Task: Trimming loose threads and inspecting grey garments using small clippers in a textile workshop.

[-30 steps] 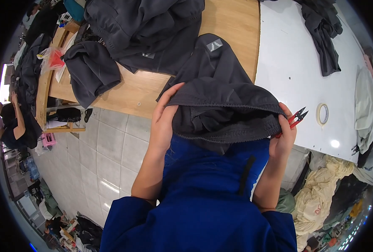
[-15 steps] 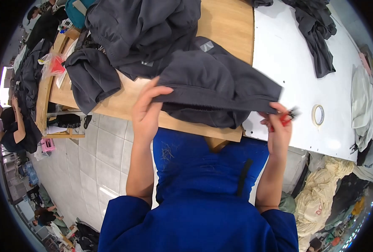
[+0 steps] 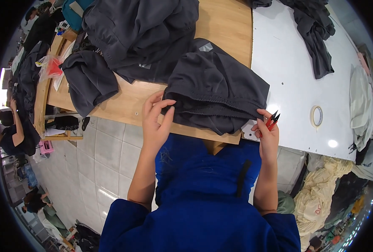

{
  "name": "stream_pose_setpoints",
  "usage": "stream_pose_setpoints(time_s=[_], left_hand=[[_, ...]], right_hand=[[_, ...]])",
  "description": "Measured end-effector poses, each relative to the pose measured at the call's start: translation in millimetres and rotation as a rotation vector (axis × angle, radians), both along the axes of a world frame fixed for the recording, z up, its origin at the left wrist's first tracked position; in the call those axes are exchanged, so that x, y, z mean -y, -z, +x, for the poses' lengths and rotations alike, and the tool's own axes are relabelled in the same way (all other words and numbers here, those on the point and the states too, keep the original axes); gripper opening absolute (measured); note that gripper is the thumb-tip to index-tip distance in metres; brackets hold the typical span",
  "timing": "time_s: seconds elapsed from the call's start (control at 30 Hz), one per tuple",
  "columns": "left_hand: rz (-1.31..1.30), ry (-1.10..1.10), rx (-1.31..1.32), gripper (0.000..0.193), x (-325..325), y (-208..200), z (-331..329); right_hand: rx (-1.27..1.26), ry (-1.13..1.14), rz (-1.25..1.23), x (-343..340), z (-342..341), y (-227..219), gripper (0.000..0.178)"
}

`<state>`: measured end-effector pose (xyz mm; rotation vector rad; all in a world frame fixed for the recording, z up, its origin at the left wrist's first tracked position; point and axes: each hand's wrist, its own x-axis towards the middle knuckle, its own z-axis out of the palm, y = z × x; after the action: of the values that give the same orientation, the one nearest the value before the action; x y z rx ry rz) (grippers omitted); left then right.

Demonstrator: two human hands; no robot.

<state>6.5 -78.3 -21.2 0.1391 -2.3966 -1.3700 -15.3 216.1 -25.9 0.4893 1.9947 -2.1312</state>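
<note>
A dark grey garment (image 3: 220, 80) lies at the table's near edge, its gathered, overlocked opening facing me. At the left end of that opening, my left hand (image 3: 156, 122) has thumb and index finger closed on the cloth edge, the other fingers spread. At the right end my right hand (image 3: 268, 136) pinches the garment's corner between thumb and fingertip. Tucked in the same hand are red-handled thread snips (image 3: 272, 122), their dark blades pointing up and away from the cloth. A small pale grey patch (image 3: 205, 47) shows on the garment's far side.
A large heap of dark grey garments (image 3: 140, 33) covers the wooden table (image 3: 224, 25) beyond, with another folded piece (image 3: 89, 80) at left. A tape roll (image 3: 317, 116) lies on the white tabletop (image 3: 291, 96). Cream cloth (image 3: 321, 197) is piled at lower right. A co-worker (image 3: 16, 130) is at far left.
The garment has been lowered and shifted slightly; its opening now gapes wider toward me. My left hand has moved right and my right hand a little left and down, still with the snips.
</note>
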Motion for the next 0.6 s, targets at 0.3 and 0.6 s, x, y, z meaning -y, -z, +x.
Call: stream_pose_setpoints(time_s=[0.3,0.6], left_hand=[[0.397,0.418,0.501,0.027,-71,-2,-9],[1.363,0.089,0.239,0.018,-100,-11,-16]], right_hand=[[-0.038,0.005,-0.303,15,25,-16,0.027],[-0.129,-0.459,-0.086,21,39,-52,0.048]])
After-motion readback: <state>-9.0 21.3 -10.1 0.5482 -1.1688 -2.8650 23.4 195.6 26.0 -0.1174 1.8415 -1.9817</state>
